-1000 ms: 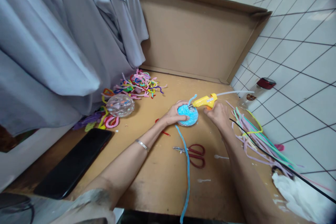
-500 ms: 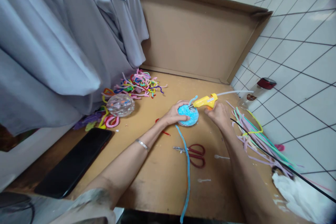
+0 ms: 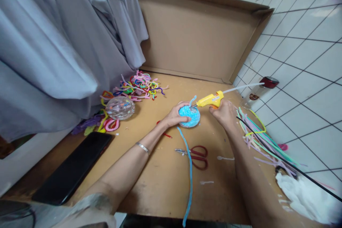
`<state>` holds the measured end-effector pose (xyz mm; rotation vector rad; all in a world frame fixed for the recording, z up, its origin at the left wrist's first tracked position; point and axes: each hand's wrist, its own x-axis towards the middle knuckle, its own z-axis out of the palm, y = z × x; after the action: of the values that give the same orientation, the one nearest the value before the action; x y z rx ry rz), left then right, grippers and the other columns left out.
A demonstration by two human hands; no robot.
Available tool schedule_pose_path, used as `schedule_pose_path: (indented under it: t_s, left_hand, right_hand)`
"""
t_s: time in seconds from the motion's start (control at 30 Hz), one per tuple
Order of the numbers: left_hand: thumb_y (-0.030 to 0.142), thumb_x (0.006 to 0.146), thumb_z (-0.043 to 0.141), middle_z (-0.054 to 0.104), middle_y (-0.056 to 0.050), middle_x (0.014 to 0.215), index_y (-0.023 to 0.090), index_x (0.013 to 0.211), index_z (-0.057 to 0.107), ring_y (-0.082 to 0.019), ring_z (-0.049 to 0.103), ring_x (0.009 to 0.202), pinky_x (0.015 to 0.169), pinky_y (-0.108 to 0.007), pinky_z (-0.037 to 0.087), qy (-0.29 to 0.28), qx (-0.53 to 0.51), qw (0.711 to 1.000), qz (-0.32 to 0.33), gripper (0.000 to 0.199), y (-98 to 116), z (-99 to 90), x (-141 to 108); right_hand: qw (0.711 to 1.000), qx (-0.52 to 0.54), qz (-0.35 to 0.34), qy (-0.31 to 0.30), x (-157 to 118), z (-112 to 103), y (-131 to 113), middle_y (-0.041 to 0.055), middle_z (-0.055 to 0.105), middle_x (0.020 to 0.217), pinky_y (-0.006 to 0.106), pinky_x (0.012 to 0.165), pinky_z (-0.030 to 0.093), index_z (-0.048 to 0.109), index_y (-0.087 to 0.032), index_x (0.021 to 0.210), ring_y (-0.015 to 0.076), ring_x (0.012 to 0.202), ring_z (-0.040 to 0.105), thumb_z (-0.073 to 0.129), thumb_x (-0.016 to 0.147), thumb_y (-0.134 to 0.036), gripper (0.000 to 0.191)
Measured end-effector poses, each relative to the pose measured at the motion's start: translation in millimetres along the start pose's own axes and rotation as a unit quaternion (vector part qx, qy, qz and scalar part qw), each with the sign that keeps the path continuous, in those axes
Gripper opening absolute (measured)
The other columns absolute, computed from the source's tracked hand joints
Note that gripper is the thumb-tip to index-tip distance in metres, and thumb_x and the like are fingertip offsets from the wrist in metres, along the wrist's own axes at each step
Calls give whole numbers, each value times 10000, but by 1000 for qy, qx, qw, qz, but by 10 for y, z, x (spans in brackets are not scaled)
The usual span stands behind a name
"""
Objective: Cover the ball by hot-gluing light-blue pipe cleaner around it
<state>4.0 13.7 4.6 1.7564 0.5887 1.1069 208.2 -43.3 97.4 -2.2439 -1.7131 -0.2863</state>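
My left hand is wrapped round a ball-shaped piece covered in coils of blue pipe cleaner, with a hole at its top. From it a long blue pipe cleaner trails toward the table's front edge, and a short blue end sticks up by the hole. My right hand grips a yellow hot glue gun, a glue stick projecting from its back. The gun's nozzle is at the rim of the hole; whether it touches I cannot tell. Red-handled scissors lie below, under the trailing pipe cleaner.
A pile of coloured pipe cleaners, a clear round container and a black phone lie left. At right are long pipe cleaners, a red-capped jar, a black cord and white tissue. Cardboard stands behind.
The glue gun has tilted slightly, its back end moving a little to the right and its nozzle shifting at the hole. My left hand keeps hold of the blue ball.
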Motion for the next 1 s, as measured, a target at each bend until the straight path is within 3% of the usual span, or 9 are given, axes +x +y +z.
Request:
schedule_pose_path:
  t_s: [0.43,0.57,1.0]
  left_hand:
    - [306,538,790,547,-98,1251,171,1137,597,-279,507,1201,1074,-428,348,6,-7,1000,-4,643,-16,3,14]
    - [311,528,789,543,-101,1251,166,1134,595,-281,502,1201,1074,-426,347,3,-13,1000,-3,653,-8,2,12]
    - [306,534,779,554,-90,1229,174,1143,595,-271,522,1163,1041,-411,376,4,-9,1000,-12,650,-8,2,8]
  right_hand:
    - [1000,-7,-2,-23,-24,42,-58,162,705,924,309,642,429,645,-109,1074,309,888,657,538,777,-382,418]
    - [1000,-13,22,-4,-9,5,-39,165,702,923,304,643,429,646,-100,1056,300,883,654,534,780,-410,430]
    - [1000,-26,9,0,-67,-33,-100,168,699,929,316,665,426,638,-111,1070,300,883,648,543,790,-404,417]
